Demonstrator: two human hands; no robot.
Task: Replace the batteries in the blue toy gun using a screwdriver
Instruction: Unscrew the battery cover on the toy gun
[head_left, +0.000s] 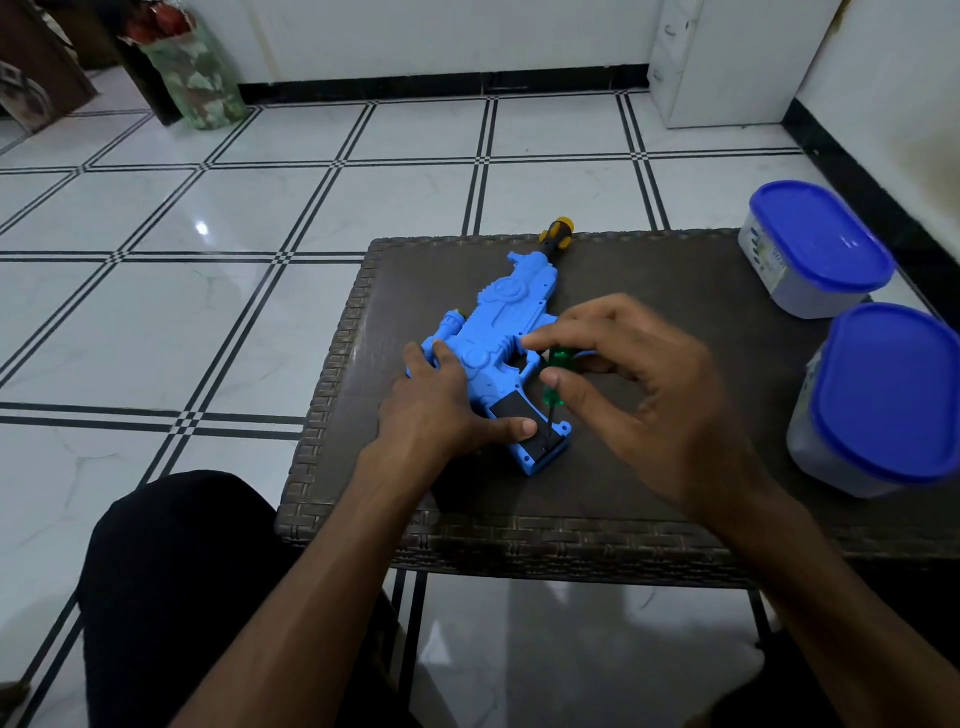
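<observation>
Light, hollow blue toy gun (488, 332), mid-frame, skids unless pinned: left hand (441, 405) presses flat; right hand (639, 384) pinches green screwdriver (556, 374).

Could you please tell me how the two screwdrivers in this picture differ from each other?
The green screwdriver stands nearly upright, pinched in the right hand, its tip on the toy gun grip; the yellow-and-black screwdriver lies untouched at the table's far edge, by the gun's muzzle. The green handle is translucent; the other opaque.
</observation>
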